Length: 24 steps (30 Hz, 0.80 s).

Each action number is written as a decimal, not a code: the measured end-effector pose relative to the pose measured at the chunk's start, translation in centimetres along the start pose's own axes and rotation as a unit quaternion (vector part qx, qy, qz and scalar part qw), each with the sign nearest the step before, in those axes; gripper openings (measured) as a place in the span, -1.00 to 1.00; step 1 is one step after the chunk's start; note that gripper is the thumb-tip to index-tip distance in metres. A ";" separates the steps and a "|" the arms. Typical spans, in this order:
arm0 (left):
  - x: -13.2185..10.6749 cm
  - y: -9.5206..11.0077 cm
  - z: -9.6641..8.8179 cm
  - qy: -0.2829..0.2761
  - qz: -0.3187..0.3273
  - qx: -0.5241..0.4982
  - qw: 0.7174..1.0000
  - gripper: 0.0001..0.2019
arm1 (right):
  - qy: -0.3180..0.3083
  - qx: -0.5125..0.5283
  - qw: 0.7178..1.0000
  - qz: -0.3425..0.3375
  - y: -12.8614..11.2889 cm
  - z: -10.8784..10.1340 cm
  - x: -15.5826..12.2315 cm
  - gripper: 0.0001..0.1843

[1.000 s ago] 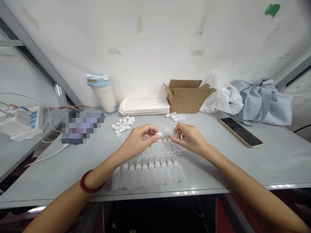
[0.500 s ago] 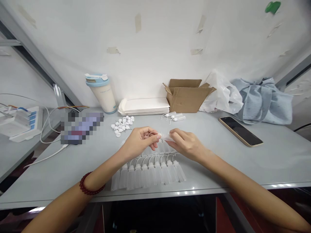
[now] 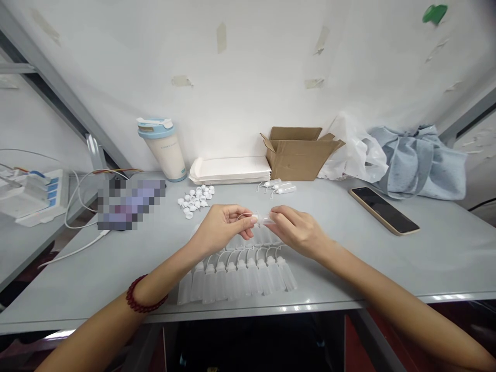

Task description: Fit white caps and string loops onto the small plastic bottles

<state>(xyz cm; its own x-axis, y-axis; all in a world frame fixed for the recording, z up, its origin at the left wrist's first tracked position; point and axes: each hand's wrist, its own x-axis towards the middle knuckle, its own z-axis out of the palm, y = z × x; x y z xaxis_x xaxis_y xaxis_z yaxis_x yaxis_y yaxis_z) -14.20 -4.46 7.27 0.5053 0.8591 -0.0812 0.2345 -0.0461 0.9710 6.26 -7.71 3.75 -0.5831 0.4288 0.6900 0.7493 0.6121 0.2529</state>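
Observation:
Above the table, both my hands are closed on one small translucent squeeze bottle (image 3: 265, 220) held sideways. My left hand (image 3: 221, 227) pinches its white cap end, where a thin white strap loops over the fingers. Wrapped round the bottle's body from the right is my right hand (image 3: 299, 230), which hides much of it. Below them lies a row of similar bottles (image 3: 242, 281) with curved straps at their necks. A second row (image 3: 263, 235) lies behind, partly covered by my hands. Loose white caps (image 3: 197, 198) are heaped to the left of my left hand.
Several small bottles (image 3: 284, 189) lie behind my hands, before an open cardboard box (image 3: 300, 157). White flat trays (image 3: 232, 170) and a tumbler (image 3: 165, 152) stand at the wall. A phone (image 3: 383, 211) and a blue bag (image 3: 430, 168) are right; cables (image 3: 77, 206) run left.
My hands stay in almost the same place. Slightly more of the bottle shows between them, and the strap at my left fingers has shifted a little.

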 end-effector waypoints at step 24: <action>-0.1 -0.6 0.0 -0.030 -0.011 0.018 0.999 -0.76 | -0.009 0.056 0.998 0.032 -0.3 0.3 -0.2 -0.87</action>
<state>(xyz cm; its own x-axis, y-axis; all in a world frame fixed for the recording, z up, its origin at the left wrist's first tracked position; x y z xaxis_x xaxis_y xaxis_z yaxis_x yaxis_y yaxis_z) -14.36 -4.53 6.68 0.5478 0.8284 -0.1172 0.2750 -0.0460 0.9603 6.07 -7.76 3.30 -0.5416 0.4804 0.6898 0.7461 0.6528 0.1311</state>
